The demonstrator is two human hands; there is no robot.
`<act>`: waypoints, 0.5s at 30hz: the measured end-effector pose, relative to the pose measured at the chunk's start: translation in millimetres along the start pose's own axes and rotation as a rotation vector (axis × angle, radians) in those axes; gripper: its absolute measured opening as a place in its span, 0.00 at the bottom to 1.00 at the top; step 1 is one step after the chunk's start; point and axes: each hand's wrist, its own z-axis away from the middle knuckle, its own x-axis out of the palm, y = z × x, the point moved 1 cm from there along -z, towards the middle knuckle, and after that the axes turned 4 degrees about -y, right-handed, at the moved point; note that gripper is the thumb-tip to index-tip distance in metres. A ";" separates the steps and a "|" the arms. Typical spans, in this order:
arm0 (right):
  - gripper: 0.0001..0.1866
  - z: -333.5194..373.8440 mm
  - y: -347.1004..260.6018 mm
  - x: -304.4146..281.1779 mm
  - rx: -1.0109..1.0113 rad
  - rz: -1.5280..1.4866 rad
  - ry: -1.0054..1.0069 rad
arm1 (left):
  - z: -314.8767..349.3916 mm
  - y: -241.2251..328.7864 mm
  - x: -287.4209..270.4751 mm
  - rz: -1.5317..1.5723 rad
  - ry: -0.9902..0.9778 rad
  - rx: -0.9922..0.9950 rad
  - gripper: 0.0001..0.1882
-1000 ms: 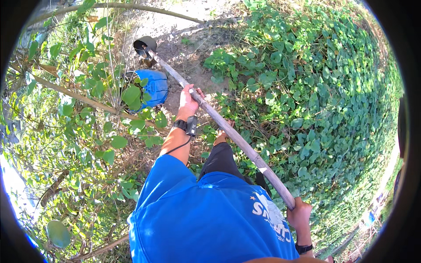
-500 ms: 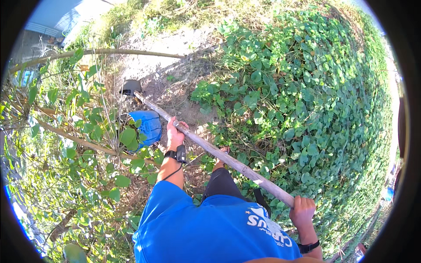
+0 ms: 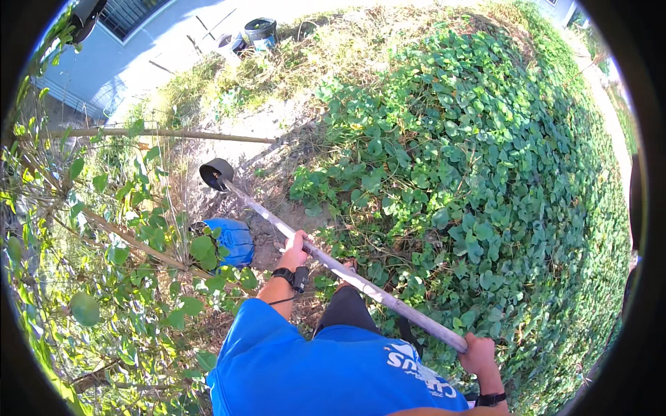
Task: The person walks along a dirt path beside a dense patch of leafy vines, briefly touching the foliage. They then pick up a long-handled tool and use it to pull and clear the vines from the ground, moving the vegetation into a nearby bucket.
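Observation:
A long wooden pole slants across the middle, carrying a dark scoop point(image 3: 216, 173) like a small bucket at its far left end. My left hand point(image 3: 295, 251) is closed around the pole point(image 3: 374, 290) partway along. Near its butt end at the lower right, my right hand point(image 3: 480, 355) grips the same pole. The scoop is tilted in the air or just over the bare soil; which of these I cannot tell. Its dark mouth faces left and toward me. Close below it is a blue plastic container point(image 3: 232, 243), its left side partly hidden by leaves.
Dense leafy vines point(image 3: 479, 180) cover the ground to the right. A leafy tree with a bare branch point(image 3: 187, 134) fills the left side. Black buckets point(image 3: 261, 31) stand at the far end near a pale wall point(image 3: 149, 45). My foot is beside the vines.
The view has tipped up, bringing the far buckets and wall into sight. The scoop has turned so its mouth shows more, and has shifted slightly away from the blue container. Both hands keep their grip.

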 end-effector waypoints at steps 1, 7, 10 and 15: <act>0.15 27.1 20.1 15.9 0.059 -0.090 -0.116 | 9.4 -25.2 7.1 -0.061 0.032 -0.011 0.03; 0.21 235.4 155.0 121.6 0.307 -0.625 -0.264 | 122.4 -210.3 36.1 -0.397 -0.461 -0.244 0.07; 0.22 360.3 211.7 179.5 0.390 -0.478 -0.047 | 188.0 -311.9 69.4 -0.608 -0.414 -0.343 0.05; 0.19 572.0 250.9 288.2 0.648 -0.422 0.239 | 322.3 -469.9 93.1 -0.738 -0.452 -0.549 0.06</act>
